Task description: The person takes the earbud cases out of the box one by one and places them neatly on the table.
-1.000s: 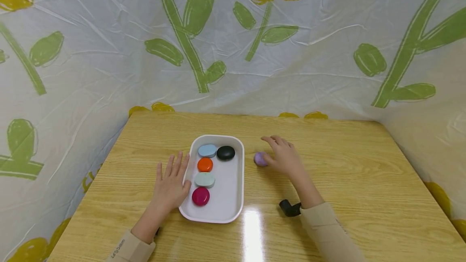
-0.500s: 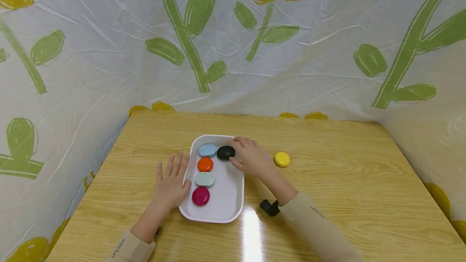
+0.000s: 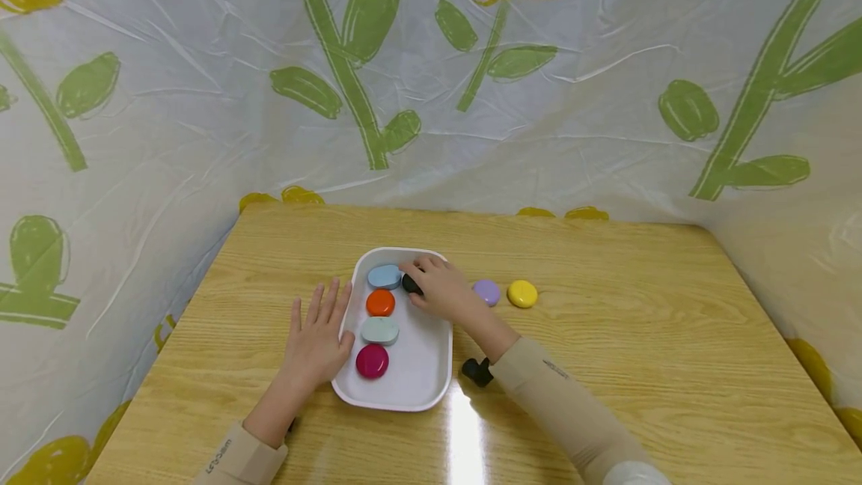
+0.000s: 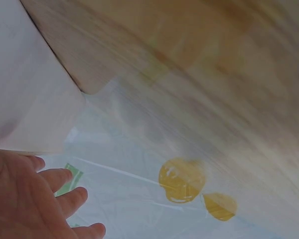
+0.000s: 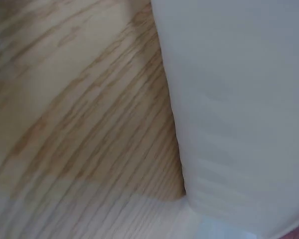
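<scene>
My right hand (image 3: 438, 289) reaches over the right rim of the white tray (image 3: 417, 399), its fingers curled round a black oval pebble-like piece (image 3: 411, 284) that they partly cover. Left of that lies a light blue oval piece (image 3: 384, 277). Below it, in a column, come an orange round piece (image 3: 380, 303), a pale green oval piece (image 3: 380, 330) and a crimson round piece (image 3: 373, 361). My left hand (image 3: 318, 339) lies with straight, spread fingers along the tray's left side. The left wrist view shows that hand (image 4: 30, 199) beside the tray wall (image 4: 30, 89).
Right of the tray, a purple round piece (image 3: 486, 293) and a yellow round piece (image 3: 522, 294) lie on the wooden table (image 3: 640, 335). A black device (image 3: 477, 372) sits at the right wrist. Flower-printed sheeting (image 3: 512, 141) rises behind the table.
My right hand has moved left from above the purple piece into the tray, onto the black piece. The purple and yellow pieces have come into view. My left hand has stayed put.
</scene>
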Demonstrator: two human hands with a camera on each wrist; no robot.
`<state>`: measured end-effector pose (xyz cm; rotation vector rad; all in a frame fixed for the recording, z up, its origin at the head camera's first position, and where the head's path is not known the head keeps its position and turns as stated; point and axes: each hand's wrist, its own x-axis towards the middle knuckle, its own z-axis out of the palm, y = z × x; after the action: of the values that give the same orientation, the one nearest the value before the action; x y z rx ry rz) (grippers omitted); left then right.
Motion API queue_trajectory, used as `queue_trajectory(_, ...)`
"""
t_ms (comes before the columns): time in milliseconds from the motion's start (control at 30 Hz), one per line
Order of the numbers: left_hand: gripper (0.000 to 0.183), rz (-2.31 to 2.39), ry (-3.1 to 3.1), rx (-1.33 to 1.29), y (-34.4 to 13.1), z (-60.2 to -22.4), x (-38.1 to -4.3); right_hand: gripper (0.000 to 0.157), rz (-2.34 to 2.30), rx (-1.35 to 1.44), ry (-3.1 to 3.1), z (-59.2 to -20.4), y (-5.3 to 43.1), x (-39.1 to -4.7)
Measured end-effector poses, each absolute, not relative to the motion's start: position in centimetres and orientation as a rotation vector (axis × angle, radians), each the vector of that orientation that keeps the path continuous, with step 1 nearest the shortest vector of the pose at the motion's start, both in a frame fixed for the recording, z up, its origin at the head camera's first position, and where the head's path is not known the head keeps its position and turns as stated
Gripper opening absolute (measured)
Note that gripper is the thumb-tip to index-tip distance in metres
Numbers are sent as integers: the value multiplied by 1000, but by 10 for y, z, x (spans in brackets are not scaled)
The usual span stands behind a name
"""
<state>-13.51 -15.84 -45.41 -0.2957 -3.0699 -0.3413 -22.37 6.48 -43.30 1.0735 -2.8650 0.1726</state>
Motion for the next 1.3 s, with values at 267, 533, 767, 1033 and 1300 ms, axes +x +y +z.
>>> queue_trajectory(267, 65, -328, -3064, -297, -158, -455, -135, 52, -152, 979, -2920, -447, 54, -225)
queue_trajectory(533, 65, -335, -3069, -295, -158, -454, -135, 51, -161, 912, -2975, -444, 49, -221)
queue_trajectory(767, 66, -330, -3072, -295, -158, -452, -135, 47, -215, 949, -2944, -447, 51, -220)
queue_trajectory(1033, 66, -341, -3075, -297, -158, -451, -135, 47, -79, 1008, -2945, -446, 53, -221)
queue_trajectory(1300, 66, -340, -3081, -294, -158, -451, -135, 45, 215, 1053, -2862, -442, 59, -219)
